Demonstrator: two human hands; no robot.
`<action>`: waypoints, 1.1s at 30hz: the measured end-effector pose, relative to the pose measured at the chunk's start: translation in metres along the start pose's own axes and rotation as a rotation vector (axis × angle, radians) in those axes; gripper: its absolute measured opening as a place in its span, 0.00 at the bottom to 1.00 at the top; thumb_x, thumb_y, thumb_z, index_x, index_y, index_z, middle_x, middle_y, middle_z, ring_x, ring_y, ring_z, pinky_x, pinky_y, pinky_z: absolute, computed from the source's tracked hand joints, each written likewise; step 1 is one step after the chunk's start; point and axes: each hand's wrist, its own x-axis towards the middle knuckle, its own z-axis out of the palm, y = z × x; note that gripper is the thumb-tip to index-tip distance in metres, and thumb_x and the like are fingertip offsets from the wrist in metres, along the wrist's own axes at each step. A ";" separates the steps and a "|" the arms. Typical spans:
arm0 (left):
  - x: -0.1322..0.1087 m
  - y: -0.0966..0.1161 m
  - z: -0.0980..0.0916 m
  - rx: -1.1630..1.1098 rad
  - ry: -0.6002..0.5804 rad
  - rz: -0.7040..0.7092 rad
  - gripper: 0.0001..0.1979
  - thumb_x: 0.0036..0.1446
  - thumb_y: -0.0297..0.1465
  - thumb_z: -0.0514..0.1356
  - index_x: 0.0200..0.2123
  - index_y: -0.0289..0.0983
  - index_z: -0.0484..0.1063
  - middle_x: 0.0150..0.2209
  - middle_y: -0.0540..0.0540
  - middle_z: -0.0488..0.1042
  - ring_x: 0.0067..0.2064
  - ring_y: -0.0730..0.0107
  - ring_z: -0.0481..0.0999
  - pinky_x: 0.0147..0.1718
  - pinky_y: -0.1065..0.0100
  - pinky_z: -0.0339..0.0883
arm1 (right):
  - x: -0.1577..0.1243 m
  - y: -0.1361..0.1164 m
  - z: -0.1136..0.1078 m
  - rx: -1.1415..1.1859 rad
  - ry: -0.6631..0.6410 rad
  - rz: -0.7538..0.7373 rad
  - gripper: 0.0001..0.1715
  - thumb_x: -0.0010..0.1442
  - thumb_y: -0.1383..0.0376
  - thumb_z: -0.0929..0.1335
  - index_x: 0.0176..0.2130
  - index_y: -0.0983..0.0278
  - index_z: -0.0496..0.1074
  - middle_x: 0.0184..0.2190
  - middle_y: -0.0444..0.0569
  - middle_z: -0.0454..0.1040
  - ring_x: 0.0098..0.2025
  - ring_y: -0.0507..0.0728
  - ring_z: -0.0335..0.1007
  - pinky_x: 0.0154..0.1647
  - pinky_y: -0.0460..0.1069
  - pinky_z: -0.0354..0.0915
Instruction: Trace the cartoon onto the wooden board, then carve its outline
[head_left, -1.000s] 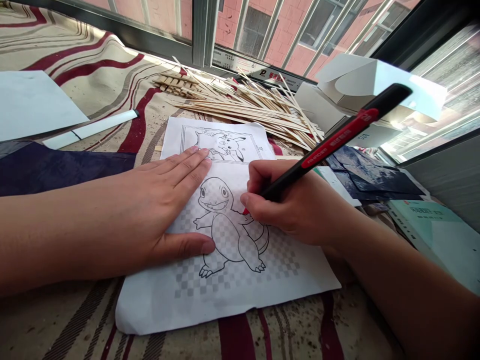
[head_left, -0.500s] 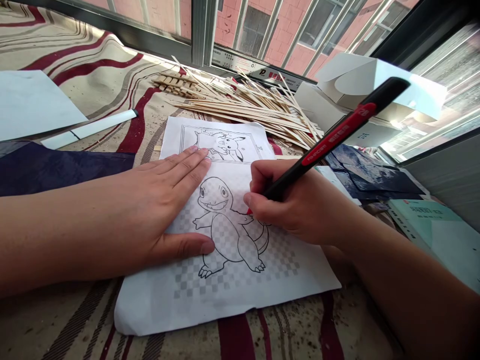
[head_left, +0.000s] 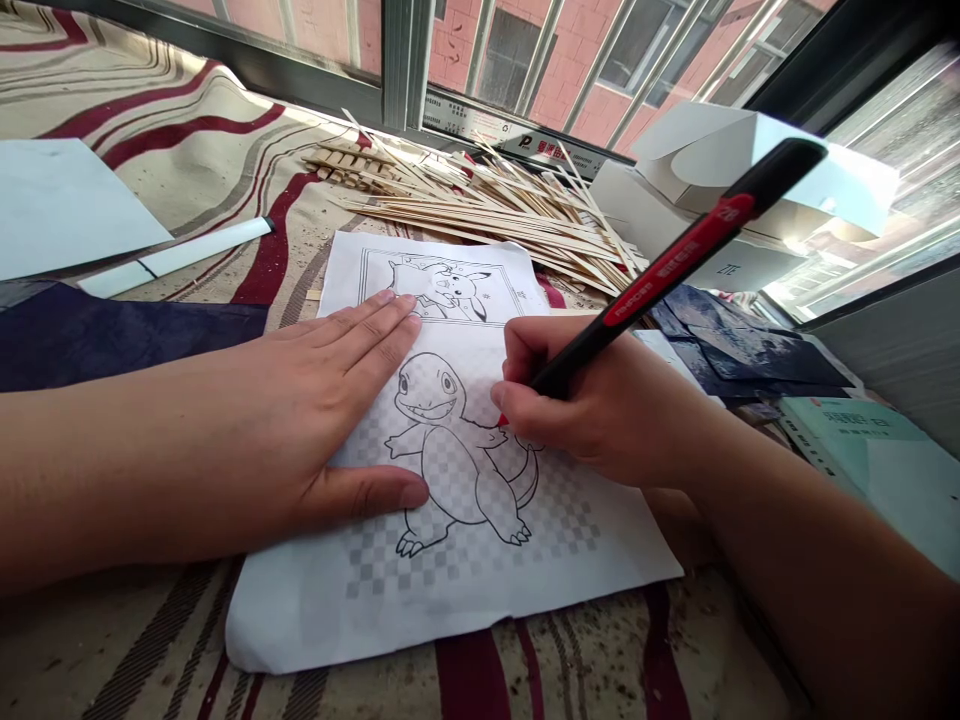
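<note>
My left hand (head_left: 330, 410) lies flat on a printed sheet of paper (head_left: 480, 590), its fingers spread beside a black line drawing of Charmander (head_left: 442, 450). My right hand (head_left: 592, 410) grips a black and red marker pen (head_left: 667, 265), whose red tip touches the sheet at the figure's back, near the tail. The fingers hide the tip's surroundings. A second sheet with a framed Pikachu drawing (head_left: 450, 285) lies beyond, partly under my left fingertips and the lower sheet.
Several bundles of thin bamboo sticks (head_left: 495, 215) lie behind the sheets. A white cardboard box (head_left: 757, 165) stands at the back right, and books (head_left: 847, 450) lie at the right. Dark blue paper (head_left: 112, 345), a white strip (head_left: 176, 258) and white paper (head_left: 60, 205) lie on the patterned cloth (head_left: 150, 170).
The marker tip and my right hand have moved slightly rightward along the figure's back. My left hand stays flat on the sheet.
</note>
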 end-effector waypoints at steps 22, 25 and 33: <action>-0.002 -0.005 0.003 0.016 0.021 0.010 0.60 0.62 0.71 0.47 0.82 0.37 0.38 0.84 0.40 0.35 0.80 0.27 0.49 0.79 0.40 0.46 | 0.000 0.002 -0.002 0.024 -0.034 -0.015 0.14 0.55 0.64 0.71 0.23 0.60 0.64 0.19 0.38 0.65 0.23 0.49 0.57 0.26 0.50 0.53; -0.004 -0.007 0.004 0.030 0.026 0.035 0.58 0.64 0.69 0.48 0.82 0.39 0.35 0.84 0.43 0.34 0.81 0.29 0.48 0.79 0.41 0.45 | 0.000 0.002 -0.003 0.018 -0.042 -0.015 0.14 0.55 0.64 0.71 0.24 0.60 0.64 0.19 0.38 0.65 0.23 0.49 0.57 0.27 0.51 0.54; 0.001 -0.003 0.004 0.011 0.007 -0.012 0.60 0.62 0.71 0.45 0.82 0.35 0.40 0.83 0.39 0.36 0.80 0.27 0.49 0.79 0.40 0.46 | 0.000 0.001 -0.005 0.027 -0.060 -0.014 0.13 0.54 0.64 0.71 0.24 0.60 0.64 0.19 0.38 0.65 0.24 0.49 0.58 0.28 0.51 0.54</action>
